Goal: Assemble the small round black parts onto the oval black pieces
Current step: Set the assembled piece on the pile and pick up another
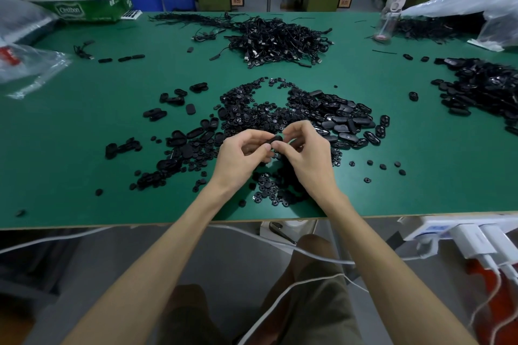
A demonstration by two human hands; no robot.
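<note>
At the centre of the frame both hands meet just above the green surface (84, 148). The left hand (241, 155) and the right hand (304, 152) each pinch one oval black piece (274, 139) between thumb and curled fingers, one hand at either end of it. The fingers cover most of the piece, so it may carry a round part already, but that cannot be told from here.

Directly behind the hands lies a spread of small round black parts (252, 109), and more of them are scattered below the wrists near the front edge (272, 193). To the right of centre is a heap of oval black pieces (336, 115), with looser ones left of centre (196, 131).

Further up the frame sits a tangle of black cables (280, 42). A second heap of black pieces (482, 87) lies at the right edge. A clear bottle (389, 19) stands at the upper right and a green and white carton (81, 0) at the upper left.
</note>
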